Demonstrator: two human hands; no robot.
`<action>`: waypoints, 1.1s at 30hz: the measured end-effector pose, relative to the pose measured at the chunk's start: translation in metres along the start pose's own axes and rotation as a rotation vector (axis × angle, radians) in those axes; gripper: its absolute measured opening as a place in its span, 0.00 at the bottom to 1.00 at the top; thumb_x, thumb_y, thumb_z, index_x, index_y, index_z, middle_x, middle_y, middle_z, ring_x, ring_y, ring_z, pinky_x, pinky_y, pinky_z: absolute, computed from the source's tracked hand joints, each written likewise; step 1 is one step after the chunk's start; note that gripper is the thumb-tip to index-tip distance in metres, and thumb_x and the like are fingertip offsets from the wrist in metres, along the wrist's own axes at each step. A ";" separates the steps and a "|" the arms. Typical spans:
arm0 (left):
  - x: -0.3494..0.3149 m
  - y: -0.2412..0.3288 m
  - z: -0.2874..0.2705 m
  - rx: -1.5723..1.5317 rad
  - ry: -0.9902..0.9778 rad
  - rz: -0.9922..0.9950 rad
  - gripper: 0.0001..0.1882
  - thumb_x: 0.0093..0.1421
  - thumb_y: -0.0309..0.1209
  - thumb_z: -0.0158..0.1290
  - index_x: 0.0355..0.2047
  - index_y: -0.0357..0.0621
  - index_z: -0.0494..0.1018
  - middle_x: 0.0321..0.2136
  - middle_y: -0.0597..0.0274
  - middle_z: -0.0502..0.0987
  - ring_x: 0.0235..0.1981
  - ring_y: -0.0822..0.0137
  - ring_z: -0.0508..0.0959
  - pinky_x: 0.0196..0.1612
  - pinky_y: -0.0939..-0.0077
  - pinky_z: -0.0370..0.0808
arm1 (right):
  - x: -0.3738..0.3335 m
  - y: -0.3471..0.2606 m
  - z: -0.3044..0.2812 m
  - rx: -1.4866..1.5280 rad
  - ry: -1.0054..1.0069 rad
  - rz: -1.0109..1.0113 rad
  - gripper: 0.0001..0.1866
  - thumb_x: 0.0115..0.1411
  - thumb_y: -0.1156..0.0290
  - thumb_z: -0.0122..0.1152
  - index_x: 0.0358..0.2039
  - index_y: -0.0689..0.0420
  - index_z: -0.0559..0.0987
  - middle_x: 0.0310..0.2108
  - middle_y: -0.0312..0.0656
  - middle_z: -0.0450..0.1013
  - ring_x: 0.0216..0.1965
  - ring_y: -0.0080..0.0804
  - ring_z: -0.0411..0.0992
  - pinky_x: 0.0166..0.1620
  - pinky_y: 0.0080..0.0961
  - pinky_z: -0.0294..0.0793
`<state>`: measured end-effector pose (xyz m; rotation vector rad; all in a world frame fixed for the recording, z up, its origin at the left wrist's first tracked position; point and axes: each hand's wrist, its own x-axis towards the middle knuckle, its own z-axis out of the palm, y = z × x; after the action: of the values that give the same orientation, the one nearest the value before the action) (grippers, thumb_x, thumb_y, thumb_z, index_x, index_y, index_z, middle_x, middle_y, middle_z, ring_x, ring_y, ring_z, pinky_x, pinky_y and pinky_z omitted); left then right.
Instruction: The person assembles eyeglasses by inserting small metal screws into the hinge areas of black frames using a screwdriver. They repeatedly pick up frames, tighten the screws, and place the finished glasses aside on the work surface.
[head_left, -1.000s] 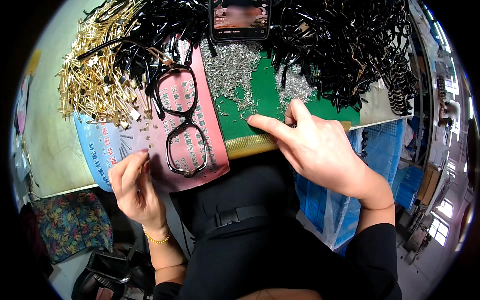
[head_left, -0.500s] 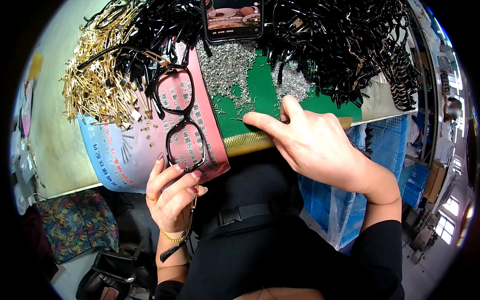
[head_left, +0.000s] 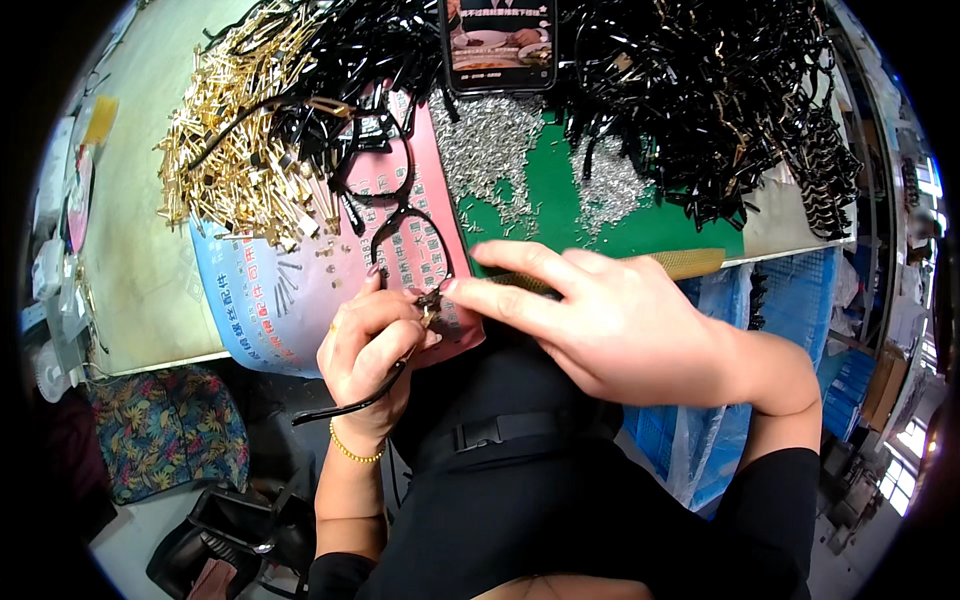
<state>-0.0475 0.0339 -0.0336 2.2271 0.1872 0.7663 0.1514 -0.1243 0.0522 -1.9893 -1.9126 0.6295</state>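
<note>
A black eyeglass frame (head_left: 408, 210) stands out from my left hand (head_left: 372, 350), its far temple arm stretching left over the gold parts. My left fingers are closed around the near hinge end of the frame and a dark temple arm (head_left: 345, 410), whose tip sticks out to the left below the hand. My right hand (head_left: 625, 325) meets that hinge end with its fingertips, partly smeared by motion. Whatever lies between those fingertips is too small to make out.
Gold temple parts (head_left: 235, 130) heap at the left, black temple arms (head_left: 690, 110) at the right. Small silver screws (head_left: 485, 150) lie on a green mat (head_left: 555, 185) beside a printed pink-and-blue sheet (head_left: 235, 290). A phone (head_left: 500, 45) stands behind; blue crates (head_left: 690, 420) are at lower right.
My right hand has left the screws on the mat and come to the hinge end of the eyeglass frame. My left hand has turned, swinging the near temple arm further left.
</note>
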 end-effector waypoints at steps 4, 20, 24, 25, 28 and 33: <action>-0.003 -0.006 0.001 -0.052 0.010 -0.024 0.12 0.55 0.17 0.61 0.35 0.41 0.70 0.33 0.56 0.79 0.39 0.55 0.82 0.59 0.46 0.74 | 0.014 0.002 0.000 -0.007 -0.089 -0.037 0.38 0.48 0.80 0.62 0.63 0.52 0.70 0.61 0.40 0.71 0.31 0.45 0.76 0.28 0.35 0.81; 0.006 0.000 0.004 0.014 0.042 -0.025 0.19 0.47 0.18 0.67 0.38 0.46 0.75 0.33 0.62 0.80 0.35 0.59 0.83 0.51 0.55 0.80 | 0.015 0.016 0.009 -0.005 -0.056 -0.051 0.35 0.50 0.77 0.65 0.62 0.45 0.75 0.61 0.30 0.74 0.26 0.38 0.71 0.25 0.26 0.77; 0.014 0.003 -0.001 -0.022 -0.009 -0.102 0.17 0.46 0.15 0.66 0.35 0.43 0.75 0.31 0.61 0.80 0.35 0.59 0.83 0.52 0.57 0.79 | 0.015 0.018 0.009 0.022 -0.047 -0.047 0.35 0.49 0.78 0.65 0.61 0.45 0.75 0.60 0.29 0.75 0.26 0.36 0.70 0.24 0.23 0.76; 0.014 0.004 0.000 -0.090 0.034 -0.166 0.16 0.46 0.15 0.66 0.34 0.43 0.75 0.30 0.61 0.79 0.35 0.59 0.83 0.52 0.57 0.79 | 0.014 0.018 0.009 0.011 -0.047 -0.045 0.35 0.49 0.78 0.64 0.61 0.46 0.76 0.59 0.29 0.75 0.26 0.35 0.70 0.24 0.23 0.75; 0.009 0.002 -0.002 -0.062 0.014 -0.124 0.17 0.46 0.15 0.66 0.35 0.43 0.75 0.31 0.61 0.80 0.36 0.58 0.84 0.53 0.55 0.79 | 0.015 0.018 0.010 -0.007 -0.051 -0.041 0.36 0.47 0.79 0.64 0.60 0.45 0.76 0.59 0.27 0.74 0.27 0.33 0.70 0.23 0.21 0.74; 0.010 0.008 -0.002 0.041 -0.050 -0.079 0.19 0.47 0.17 0.66 0.38 0.44 0.75 0.32 0.61 0.79 0.38 0.56 0.84 0.55 0.51 0.79 | 0.015 0.019 0.008 -0.009 -0.095 -0.036 0.37 0.46 0.78 0.65 0.61 0.44 0.76 0.62 0.25 0.72 0.27 0.29 0.68 0.22 0.18 0.72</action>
<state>-0.0416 0.0333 -0.0221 2.2605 0.2671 0.6692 0.1637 -0.1115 0.0341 -1.9585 -2.0045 0.7188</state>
